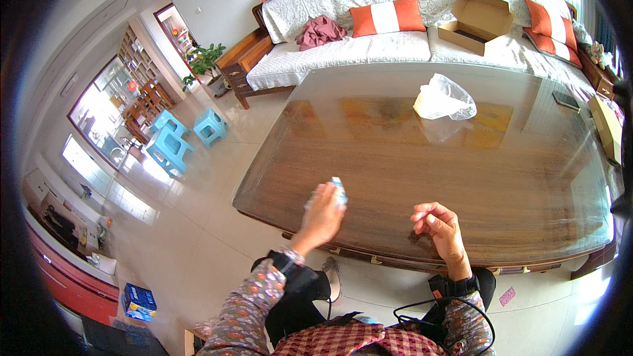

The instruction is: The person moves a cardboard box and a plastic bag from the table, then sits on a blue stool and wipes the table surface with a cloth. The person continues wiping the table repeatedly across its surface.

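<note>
Holding a small white-and-blue object [339, 191], blurred and partly hidden, the left hand [322, 216] is hovering over the near-left part of the brown wooden, glass-topped counter [395, 165], its grip clamping that object; the right hand [440, 225] is hanging over the middle of the counter's near edge, its fingers and thumb curling near one another, though whether they are pinching anything I cannot tell; a crumpled, translucent plastic bag [451, 99] is resting on the counter's far part; a dark rectangular phone [566, 100] is lying by the counter's right edge; light-blue plastic stools [210, 126] are standing left of the counter.
</note>
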Available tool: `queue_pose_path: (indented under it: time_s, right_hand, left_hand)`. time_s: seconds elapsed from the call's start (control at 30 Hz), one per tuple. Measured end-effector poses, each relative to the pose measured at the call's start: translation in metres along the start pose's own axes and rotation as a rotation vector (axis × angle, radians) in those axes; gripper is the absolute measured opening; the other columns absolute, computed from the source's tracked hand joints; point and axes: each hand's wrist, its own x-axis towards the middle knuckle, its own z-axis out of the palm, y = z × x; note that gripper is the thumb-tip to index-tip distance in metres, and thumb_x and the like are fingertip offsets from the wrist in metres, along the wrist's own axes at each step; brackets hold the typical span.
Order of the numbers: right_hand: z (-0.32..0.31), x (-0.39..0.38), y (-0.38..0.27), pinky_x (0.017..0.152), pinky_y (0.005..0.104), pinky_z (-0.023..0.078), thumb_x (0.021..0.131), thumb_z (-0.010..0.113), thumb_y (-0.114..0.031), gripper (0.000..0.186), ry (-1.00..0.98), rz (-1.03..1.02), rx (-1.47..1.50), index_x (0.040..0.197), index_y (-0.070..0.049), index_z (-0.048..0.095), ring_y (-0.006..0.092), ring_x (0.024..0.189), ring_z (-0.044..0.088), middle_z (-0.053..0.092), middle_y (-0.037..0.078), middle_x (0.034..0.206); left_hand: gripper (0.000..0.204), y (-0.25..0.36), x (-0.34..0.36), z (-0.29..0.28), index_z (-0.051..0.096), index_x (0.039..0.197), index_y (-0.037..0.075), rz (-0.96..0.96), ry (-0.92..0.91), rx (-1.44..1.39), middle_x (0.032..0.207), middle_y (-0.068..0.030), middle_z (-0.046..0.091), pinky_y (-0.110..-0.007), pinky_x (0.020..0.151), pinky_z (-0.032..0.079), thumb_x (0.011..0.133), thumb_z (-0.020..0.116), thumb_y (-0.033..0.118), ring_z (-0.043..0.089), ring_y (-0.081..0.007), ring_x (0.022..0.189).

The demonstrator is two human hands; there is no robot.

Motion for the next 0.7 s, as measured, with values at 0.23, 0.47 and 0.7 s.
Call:
queue_pose_path:
  time_s: [0.23,0.47,0.7]
  right_hand:
    - [-0.005,0.002,-0.001,0.078,0.0257,0.050,0.095,0.059,-0.018,0.026,0.021,0.009,0.014,0.114,0.000,0.062,0.0101,0.082,0.062,0.068,0.007,0.100]
    - [-0.005,0.001,0.000,0.078,0.0253,0.049,0.096,0.058,-0.017,0.026,0.005,0.008,-0.021,0.116,0.000,0.062,0.0100,0.083,0.062,0.068,0.006,0.100]
    - [-0.006,0.001,-0.001,0.076,0.0235,0.049,0.096,0.059,-0.023,0.028,0.016,0.064,-0.021,0.116,-0.003,0.062,0.0085,0.083,0.060,0.068,0.003,0.099]
  left_hand:
    - [0.054,0.107,0.002,0.010,0.040,0.137,-0.002,0.297,-0.083,-0.144,0.140,-0.0220,0.042,-0.047,0.112,0.031,0.091,0.059,0.018,0.037,-0.0416,0.134]
    - [0.039,-0.086,-0.018,-0.008,0.053,0.127,-0.001,-0.209,0.175,0.022,0.132,-0.0226,0.052,-0.045,0.106,0.038,0.091,0.059,0.013,0.049,-0.0389,0.122]
    - [0.046,-0.243,-0.063,-0.031,0.047,0.137,0.005,-0.563,0.138,0.248,0.142,-0.0221,0.045,-0.048,0.114,0.027,0.095,0.049,0.026,0.038,-0.0390,0.133]
